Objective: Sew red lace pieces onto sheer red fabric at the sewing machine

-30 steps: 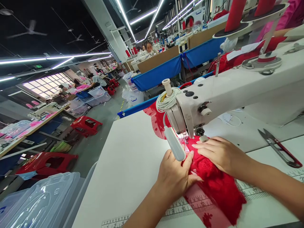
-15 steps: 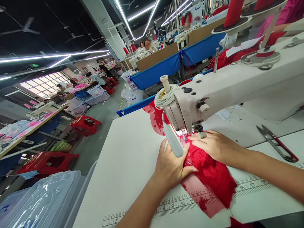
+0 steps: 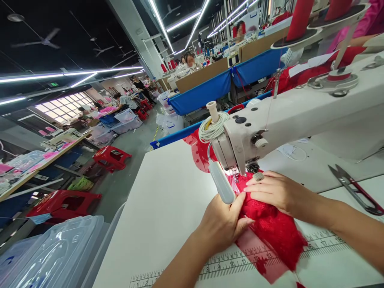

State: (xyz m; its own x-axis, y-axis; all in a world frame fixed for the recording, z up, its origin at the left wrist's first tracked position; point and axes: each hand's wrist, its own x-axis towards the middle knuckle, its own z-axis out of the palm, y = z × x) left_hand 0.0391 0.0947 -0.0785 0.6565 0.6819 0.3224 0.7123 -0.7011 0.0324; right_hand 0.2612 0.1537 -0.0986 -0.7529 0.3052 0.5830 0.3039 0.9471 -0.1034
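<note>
A white sewing machine (image 3: 240,140) stands over red lace fabric (image 3: 270,220), whose front end lies under the presser foot (image 3: 235,176). Sheer red mesh (image 3: 264,260) shows along the lace's left edge. My left hand (image 3: 222,220) holds the fabric's left side between thumb and fingers, some of them hidden behind the grey lamp (image 3: 222,184). My right hand (image 3: 276,192) lies flat on the lace right of the needle, fingers stretched out and close together. More sheer red fabric (image 3: 199,154) lies behind the needle area.
Red-handled thread snips (image 3: 357,190) lie on the right of the white table (image 3: 168,208). A printed ruler (image 3: 222,267) crosses its front. Clear plastic bins (image 3: 60,248) and red stools (image 3: 111,158) stand left. Red thread cones (image 3: 303,20) sit upper right; people work farther back.
My left hand has moved slightly back toward me, away from the needle. My right hand has slid slightly right and down on the lace. The whole view has shifted a little.
</note>
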